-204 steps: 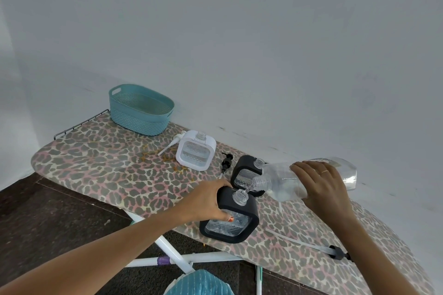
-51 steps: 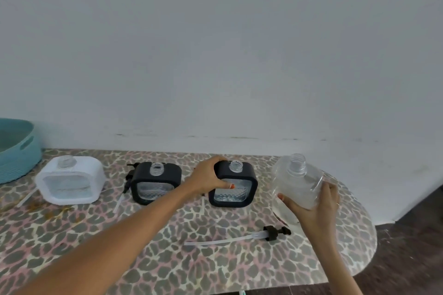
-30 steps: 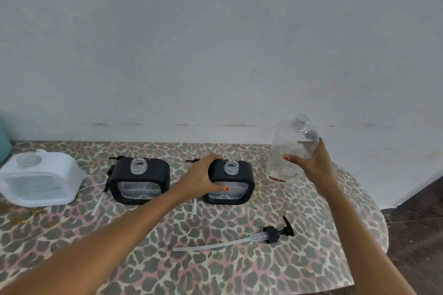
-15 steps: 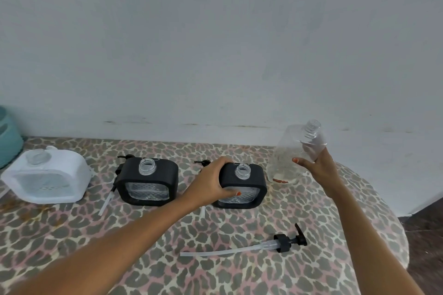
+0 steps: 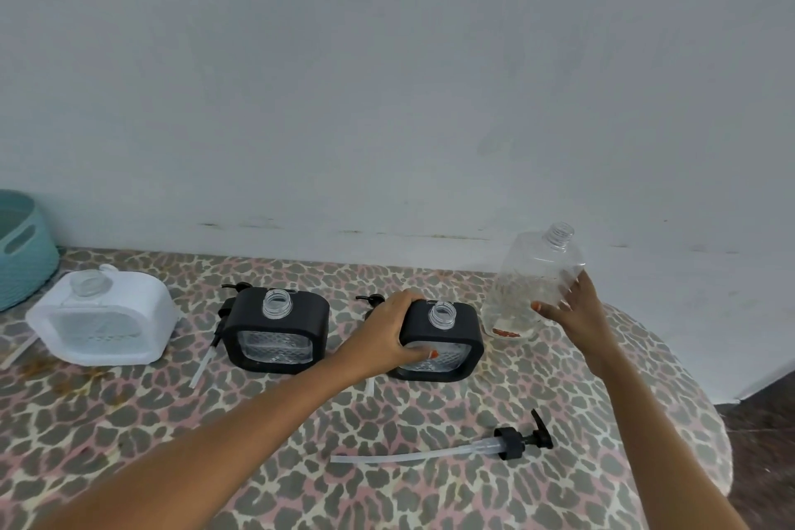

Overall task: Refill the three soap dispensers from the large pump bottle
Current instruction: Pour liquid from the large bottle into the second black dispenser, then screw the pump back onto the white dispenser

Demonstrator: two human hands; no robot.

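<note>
Plain pale wall (image 5: 387, 77) behind, leopard-print board (image 5: 430, 495) in front. Hands are apart. The left hand (image 5: 387, 331) grips the left end of a black dispenser (image 5: 447, 336), thumb on its clear front, neck uncapped. The right hand (image 5: 572, 310) holds the big clear bottle (image 5: 533, 284) between thumb and fingers, just right of that dispenser; its base is on the board, leaning a little right, cap off and nearly empty. Left of the left hand stands a second black dispenser (image 5: 277, 327), then a white dispenser (image 5: 103, 323), both with open necks, and a teal basket (image 5: 21, 254) at the far left edge. A loose pump with a long tube (image 5: 512, 441) lies on the board near the body, between the two forearms. Small black pumps (image 5: 234, 286) peek out behind the black dispensers. Nothing blocks the bottle or the necks. Earlier the bottle was tipped over the gripped dispenser's neck, pouring; it's now set down beside it, and the left hand hasn't let go.
</note>
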